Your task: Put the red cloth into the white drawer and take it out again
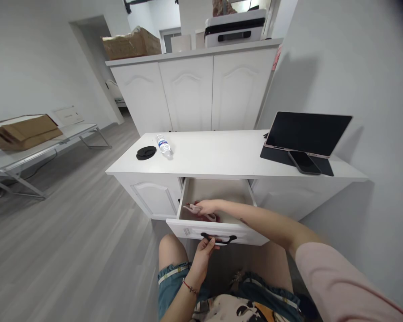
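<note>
I'm looking down at a white, smooth-fronted wooden drawer [218, 232] pulled open from under the long white worktop [221, 156]. My left hand [205, 248] is at six o'clock, fingers curled up and hooked onto the curved black metal drawer handle [219, 238]; a thin red string bracelet [190, 287] circles that wrist. My right hand [206, 207] reaches in from four o'clock, arm stretched across the drawer's mouth, fingers closed on a soft, crumpled pink cloth item [196, 210] lying in the drawer's front left corner. What kind of cloth it is, I can't tell from here. The drawer floor behind it looks pale and flat.

Up on the worktop, at eleven o'clock, a clear plastic water bottle [163, 146] with a blue label lies on its side, just beside a flat round black disc [146, 152]. Over at two o'clock a dark glossy tablet [307, 132] stands tilted on a black folio mat, with a slim black phone [304, 162] lying flat in front of it, touching the mat. Beyond, at twelve o'clock, a tall white cabinet [191, 91] with arched panel doors carries a brown cardboard box [131, 44].
</note>
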A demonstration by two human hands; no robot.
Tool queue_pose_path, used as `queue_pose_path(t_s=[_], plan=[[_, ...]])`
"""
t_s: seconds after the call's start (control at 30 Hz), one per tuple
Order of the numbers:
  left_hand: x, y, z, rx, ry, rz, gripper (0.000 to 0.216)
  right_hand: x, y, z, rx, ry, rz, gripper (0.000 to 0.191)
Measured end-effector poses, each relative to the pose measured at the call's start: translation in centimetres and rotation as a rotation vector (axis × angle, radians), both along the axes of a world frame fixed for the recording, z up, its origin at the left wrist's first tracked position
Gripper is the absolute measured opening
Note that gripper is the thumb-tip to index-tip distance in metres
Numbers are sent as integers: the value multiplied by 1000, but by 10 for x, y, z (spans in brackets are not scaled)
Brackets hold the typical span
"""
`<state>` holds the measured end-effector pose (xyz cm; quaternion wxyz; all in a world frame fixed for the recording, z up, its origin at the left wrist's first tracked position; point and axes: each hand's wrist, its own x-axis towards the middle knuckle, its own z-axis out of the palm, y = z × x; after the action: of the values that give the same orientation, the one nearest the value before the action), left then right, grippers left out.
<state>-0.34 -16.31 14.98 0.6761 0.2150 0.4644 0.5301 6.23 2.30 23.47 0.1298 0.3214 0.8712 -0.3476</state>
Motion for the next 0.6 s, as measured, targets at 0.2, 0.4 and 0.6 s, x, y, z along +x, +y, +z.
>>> queue_pose_path(t_s=[0.2, 0.4, 0.6], plan=[[2, 6, 2, 30, 7, 8, 36, 53, 2, 40, -36, 287, -191, 37], [2, 16, 6, 25, 18, 6, 36, 108, -23, 73, 57, 556, -386, 47], [0, 29, 7, 41, 45, -11, 36, 161, -60, 89, 282, 955, -860, 40]])
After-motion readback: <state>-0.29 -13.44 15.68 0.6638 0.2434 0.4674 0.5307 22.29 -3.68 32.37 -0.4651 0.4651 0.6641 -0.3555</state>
